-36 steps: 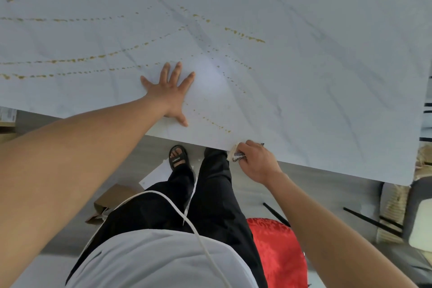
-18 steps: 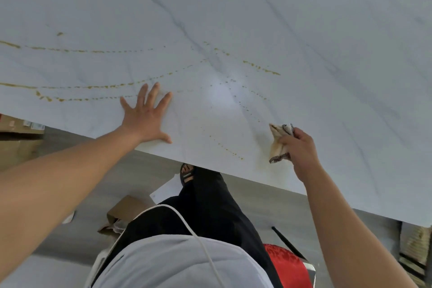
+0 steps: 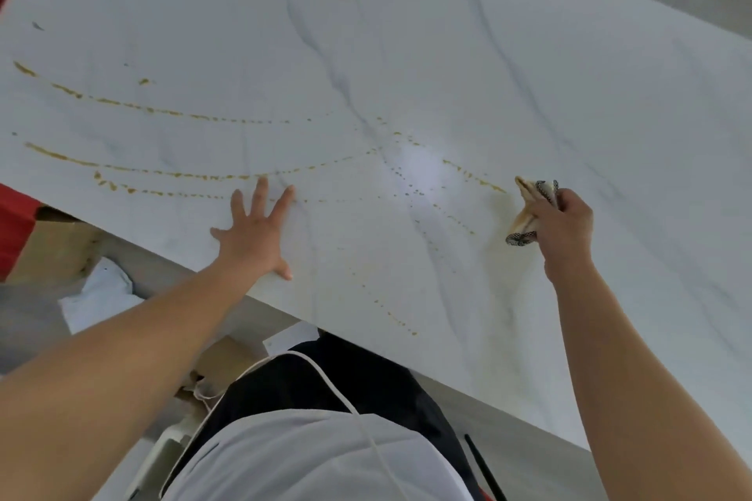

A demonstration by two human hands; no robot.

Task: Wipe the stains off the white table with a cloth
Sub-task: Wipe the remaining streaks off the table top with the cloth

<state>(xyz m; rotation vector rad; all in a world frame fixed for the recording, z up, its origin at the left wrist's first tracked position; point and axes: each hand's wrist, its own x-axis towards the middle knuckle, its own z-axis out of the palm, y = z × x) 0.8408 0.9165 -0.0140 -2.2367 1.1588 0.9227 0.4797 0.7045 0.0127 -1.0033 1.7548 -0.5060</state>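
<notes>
So the right grip [image 3: 565, 228], clamped on the crumpled beige checked-edge cloth [image 3: 528, 211], sits on the white veined counter [image 3: 447, 33] with the yellow-brown stain trails [image 3: 195, 175] stretching off toward 9 o'clock, past the flat, splayed left grip [image 3: 256, 240].

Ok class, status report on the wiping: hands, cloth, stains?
Left hand flat on table. Right hand grips cloth beside stains, mostly unwiped. Nothing blocking.

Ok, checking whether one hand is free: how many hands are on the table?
2. The left hand lies flat on the table by its near edge; the right hand grips the cloth, further right beside the stains. Neither is hidden.
</notes>
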